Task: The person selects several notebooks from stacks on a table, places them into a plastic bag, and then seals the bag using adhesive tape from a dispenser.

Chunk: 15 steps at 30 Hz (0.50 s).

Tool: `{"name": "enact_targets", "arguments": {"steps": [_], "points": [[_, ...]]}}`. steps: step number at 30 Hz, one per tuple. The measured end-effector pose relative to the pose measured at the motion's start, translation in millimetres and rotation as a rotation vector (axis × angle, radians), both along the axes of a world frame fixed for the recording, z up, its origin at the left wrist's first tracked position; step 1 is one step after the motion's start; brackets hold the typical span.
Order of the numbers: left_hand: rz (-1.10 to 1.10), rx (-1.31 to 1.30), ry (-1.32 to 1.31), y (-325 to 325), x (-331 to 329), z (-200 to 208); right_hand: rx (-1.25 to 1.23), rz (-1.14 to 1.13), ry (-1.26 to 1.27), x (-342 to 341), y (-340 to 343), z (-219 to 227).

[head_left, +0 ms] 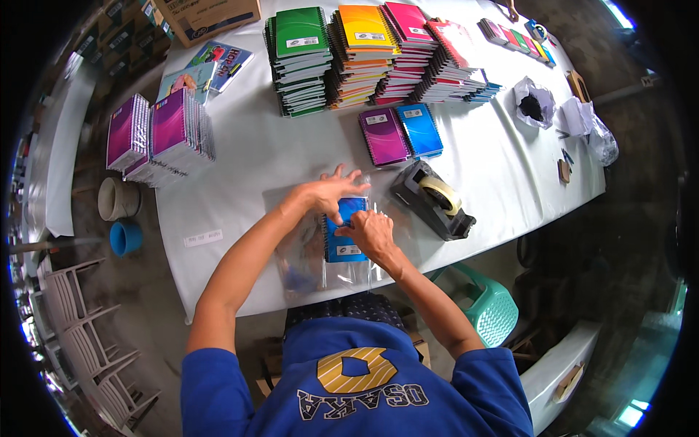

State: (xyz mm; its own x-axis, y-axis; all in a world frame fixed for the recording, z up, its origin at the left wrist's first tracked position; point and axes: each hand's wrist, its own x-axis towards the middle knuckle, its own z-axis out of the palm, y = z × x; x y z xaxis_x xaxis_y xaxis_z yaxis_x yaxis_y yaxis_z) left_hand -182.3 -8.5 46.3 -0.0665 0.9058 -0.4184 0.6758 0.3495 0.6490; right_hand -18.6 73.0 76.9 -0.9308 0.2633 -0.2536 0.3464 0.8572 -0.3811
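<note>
A blue spiral notebook (344, 250) lies on clear plastic film at the near edge of the table, its wire binding on the left. My left hand (331, 195) reaches over its top end with fingers spread and the thumb down near the cover. On the notebook's right side, my right hand (373, 234) is closed, fingers curled over the cover; what they pinch, if anything, is hidden. The clear plastic (302, 273) spreads out around the notebook. Just right of my hands stands a black tape dispenser (437, 204) with a roll of tape.
Beyond my hands lie a purple notebook (384, 137) and another blue notebook (420, 131). Tall stacks of green (300, 65), yellow (364, 58) and pink notebooks (404, 54) stand at the back. Purple stacks (171, 135) are at left. A green stool (491, 313) stands beside the table.
</note>
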Motion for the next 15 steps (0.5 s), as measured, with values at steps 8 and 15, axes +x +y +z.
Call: {"name": "enact_targets", "arguments": {"steps": [8, 15], "points": [[0.034, 0.032, 0.194, 21.3, 13.3, 19.1, -0.025, 0.006, -0.044, -2.7, 6.7, -3.3], [0.002, 0.089, 0.387, 18.1, 25.1, 22.4, -0.085, 0.028, -0.101, -3.4, 12.7, 2.4]]}}
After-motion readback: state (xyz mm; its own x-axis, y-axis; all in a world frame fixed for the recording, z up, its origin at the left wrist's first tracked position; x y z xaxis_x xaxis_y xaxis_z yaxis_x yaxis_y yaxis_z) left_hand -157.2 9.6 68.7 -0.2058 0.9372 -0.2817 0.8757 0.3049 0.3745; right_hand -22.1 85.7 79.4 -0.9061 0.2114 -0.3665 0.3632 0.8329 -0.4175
